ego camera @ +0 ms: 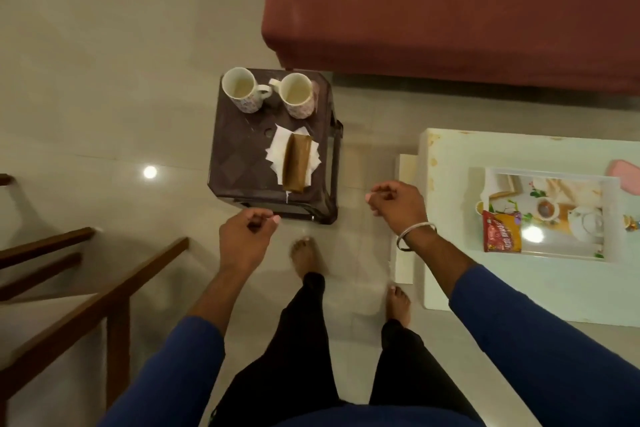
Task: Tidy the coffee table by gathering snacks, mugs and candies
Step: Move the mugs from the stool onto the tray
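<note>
Person standing over dark stool; left hand (244,239) and right hand (398,203) hovering loosely curled, holding nothing. Two mugs (242,88) sitting at stool's far edge. Snack packet (502,231) lying in tray (613,218) on white counter (450,184), likely gathering point.

Two white mugs (242,88) with small floral print are seen on a dark brown stool (242,156); a brown packet (295,163) on white paper (277,149); a red-and-yellow snack bag (502,231).
</note>
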